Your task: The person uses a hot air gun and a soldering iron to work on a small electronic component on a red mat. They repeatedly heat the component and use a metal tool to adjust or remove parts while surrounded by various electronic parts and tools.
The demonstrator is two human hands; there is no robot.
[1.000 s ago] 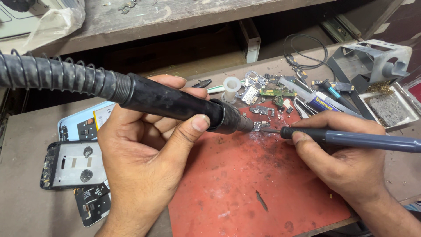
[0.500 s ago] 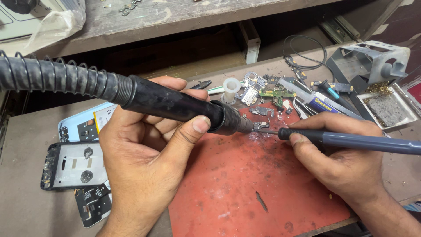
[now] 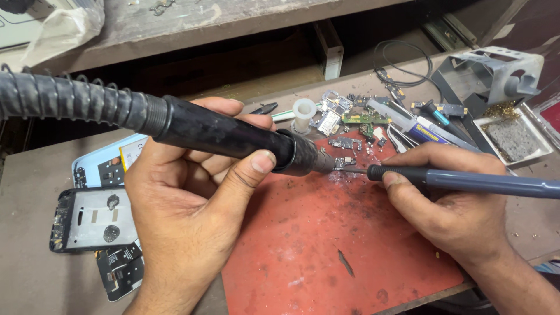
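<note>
The left hand point(image 3: 186, 227) grips a black hot-air wand point(image 3: 233, 137) and the right hand point(image 3: 455, 204) pinches a soldering iron point(image 3: 466, 181), both tips on a small chip point(image 3: 345, 162) on the red mat point(image 3: 326, 251), apparently mid-job, still unfinished.

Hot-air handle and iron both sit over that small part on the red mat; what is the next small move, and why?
Probably hold both steady on the part. The left hand aims the hot-air handle nozzle at the small board piece, the right hand puts the soldering iron tip on it, and it still lies on the red mat.
</note>
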